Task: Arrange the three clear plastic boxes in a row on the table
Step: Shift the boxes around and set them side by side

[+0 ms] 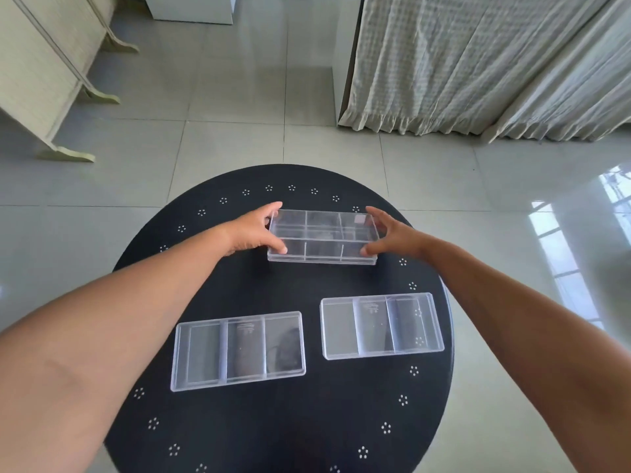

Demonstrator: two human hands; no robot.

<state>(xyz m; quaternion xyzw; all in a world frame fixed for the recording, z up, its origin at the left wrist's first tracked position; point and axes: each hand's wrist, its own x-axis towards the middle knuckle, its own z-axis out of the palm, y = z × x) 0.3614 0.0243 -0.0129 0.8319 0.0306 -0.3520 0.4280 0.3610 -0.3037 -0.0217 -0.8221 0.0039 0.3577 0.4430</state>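
Observation:
Three clear plastic boxes with inner dividers lie on a round black table (280,425). The far box (322,237) sits near the table's back edge. My left hand (254,232) grips its left end, thumb at the near corner and fingers at the far corner. My right hand (389,233) holds its right end the same way. I cannot tell whether this box rests on the table or is slightly raised. A second box (238,349) lies at the near left, slightly tilted. The third box (381,325) lies at the near right.
The table has a ring of small white dot flowers near its rim. Grey floor tiles (232,138) surround it. A cream folding screen (44,73) stands at the far left, and a pale curtain (478,63) hangs at the far right.

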